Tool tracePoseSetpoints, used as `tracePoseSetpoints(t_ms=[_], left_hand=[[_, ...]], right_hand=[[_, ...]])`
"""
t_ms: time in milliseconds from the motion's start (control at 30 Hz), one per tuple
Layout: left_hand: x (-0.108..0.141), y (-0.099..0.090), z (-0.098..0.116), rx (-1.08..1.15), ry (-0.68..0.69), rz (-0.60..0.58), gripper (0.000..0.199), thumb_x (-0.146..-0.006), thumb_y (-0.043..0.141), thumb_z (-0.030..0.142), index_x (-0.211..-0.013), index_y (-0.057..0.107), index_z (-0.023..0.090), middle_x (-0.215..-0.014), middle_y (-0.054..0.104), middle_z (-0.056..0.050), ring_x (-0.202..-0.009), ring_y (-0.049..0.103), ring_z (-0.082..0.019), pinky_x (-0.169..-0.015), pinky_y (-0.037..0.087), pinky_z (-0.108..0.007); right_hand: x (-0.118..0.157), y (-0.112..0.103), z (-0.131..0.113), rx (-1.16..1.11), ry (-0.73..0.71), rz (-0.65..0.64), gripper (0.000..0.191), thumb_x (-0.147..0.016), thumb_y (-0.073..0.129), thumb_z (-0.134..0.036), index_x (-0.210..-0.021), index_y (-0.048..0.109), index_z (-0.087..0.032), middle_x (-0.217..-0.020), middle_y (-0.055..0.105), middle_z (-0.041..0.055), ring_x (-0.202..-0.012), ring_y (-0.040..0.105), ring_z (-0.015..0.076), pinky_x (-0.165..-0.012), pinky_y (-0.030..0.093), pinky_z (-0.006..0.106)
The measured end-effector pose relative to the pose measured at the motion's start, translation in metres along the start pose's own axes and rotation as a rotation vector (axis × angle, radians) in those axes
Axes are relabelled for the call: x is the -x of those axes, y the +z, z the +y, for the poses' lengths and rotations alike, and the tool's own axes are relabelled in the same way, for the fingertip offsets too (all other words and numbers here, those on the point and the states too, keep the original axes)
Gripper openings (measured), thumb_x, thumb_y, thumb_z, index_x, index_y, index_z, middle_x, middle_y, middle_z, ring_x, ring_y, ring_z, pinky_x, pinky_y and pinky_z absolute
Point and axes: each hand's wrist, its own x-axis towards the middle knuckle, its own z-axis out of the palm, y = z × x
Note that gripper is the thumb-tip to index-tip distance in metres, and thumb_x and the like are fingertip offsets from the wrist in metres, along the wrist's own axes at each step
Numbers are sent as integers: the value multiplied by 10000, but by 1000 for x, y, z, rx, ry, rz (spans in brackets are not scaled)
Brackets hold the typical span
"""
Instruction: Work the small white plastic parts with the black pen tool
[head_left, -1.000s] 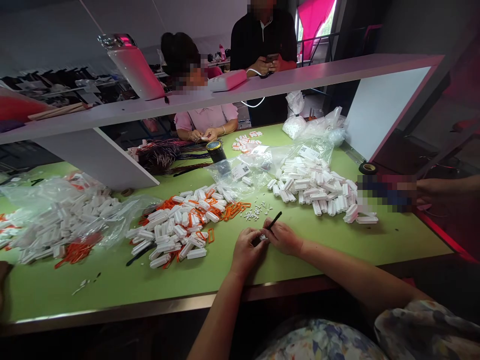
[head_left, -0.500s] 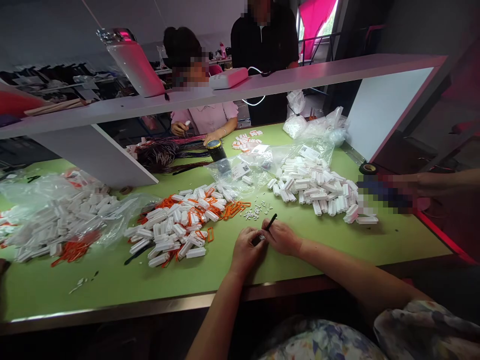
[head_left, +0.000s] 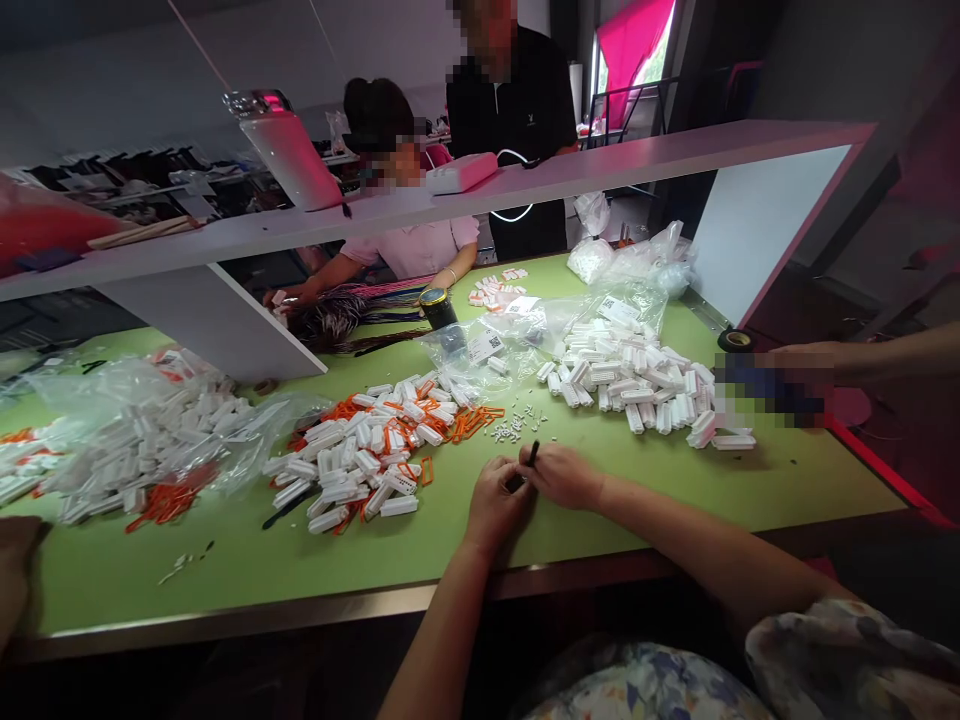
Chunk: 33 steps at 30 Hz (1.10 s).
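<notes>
Near the front edge of the table, my two hands meet. My right hand [head_left: 568,477] is closed around a slim black stick-like tool [head_left: 534,453], its upper end poking out above the fingers. My left hand [head_left: 496,500] is curled up against it with fingers bent inward; what it grips is hidden. Just beyond the fingers lie small white pegs [head_left: 511,428], scattered on the green surface. To the left spreads a pile of white plastic connector housings [head_left: 367,460] mixed with orange frames [head_left: 476,424]. More white housings [head_left: 622,375] are heaped at the right.
Clear plastic bags [head_left: 484,350] with labels lie behind the piles, beside a black can [head_left: 437,308]. A white shelf [head_left: 390,220] spans the table, carrying a bottle [head_left: 289,155]. Two people are across it. Another arm [head_left: 892,352] reaches in from the right, and a hand [head_left: 16,565] shows at far left.
The black tool stands more upright in my right hand, and the white bit between my fingers is now hidden. The view has shifted slightly. The seated person across has reached toward the left.
</notes>
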Motion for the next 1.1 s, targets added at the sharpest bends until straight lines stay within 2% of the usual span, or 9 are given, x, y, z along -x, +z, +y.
tracePoseSetpoints(t_ms=[100,200,300,400,567,667,867,1000,1100], left_hand=[[1,-1,3,6,-4,2,106,-821,739,267,-916,756,224,-881,701,-39,-892,649,-210,-833,524,-341],[2,-2,4,8,-2,-3,139,-825,752,283,-950,760,222,-890,699,-40,-890,653,-208,-825,527,-336],[3,-2,2,11,11,6,136,-835,748,290,-950,752,218,-902,702,-42,-895,655,-209,-833,531,-343],[3,-1,0,12,22,17,162,-846,736,297,-989,739,223,-927,709,-47,-914,658,-214,-850,537,-356],[4,-1,0,3,29,22,205,-844,739,312,-1029,722,227,-980,720,-59,-949,660,-228,-894,543,-386],[4,-1,0,7,45,51,320,-829,767,327,-1128,703,232,-1035,720,-66,-1002,658,-238,-936,538,-403],[4,-6,-11,-100,17,195,301,-875,692,255,-1176,696,235,-1053,707,-79,-1020,652,-248,-947,537,-429],[4,-44,-30,-300,-28,373,302,-880,675,257,-1179,696,228,-1067,683,-103,-1028,627,-290,-967,509,-483],[14,-83,-50,-474,-83,510,351,-899,648,285,-1241,667,208,-1156,639,-148,-1149,578,-342,-1047,448,-532]], right_hand=[[2,-17,8,-232,20,128,244,-1034,455,-314,-877,601,-199,-780,663,12,-719,615,148,-706,482,248],[8,-33,17,-229,-23,186,225,-1026,481,-318,-930,648,-200,-861,699,36,-784,649,163,-763,503,272],[14,-38,25,-61,-37,92,124,-975,590,-286,-1000,680,-204,-980,720,70,-910,663,199,-843,508,317],[16,-35,29,53,-60,-47,221,-900,711,-301,-1091,688,-191,-1053,711,99,-989,653,231,-887,510,352],[13,-28,29,139,-119,-123,141,-898,687,-195,-1036,717,-191,-968,699,82,-937,643,220,-860,511,339],[12,-38,37,139,-79,-17,138,-896,673,-170,-1026,713,-194,-974,702,85,-947,651,232,-854,520,349],[15,-87,82,294,127,456,250,-910,564,-167,-1130,682,-188,-1149,679,142,-1077,647,294,-939,522,421],[23,-118,105,526,327,636,335,-852,507,-107,-1138,681,-116,-1078,665,179,-979,647,315,-845,524,412],[28,-131,112,667,452,630,352,-832,507,-116,-1129,696,-98,-1027,658,183,-875,635,303,-720,496,376]])
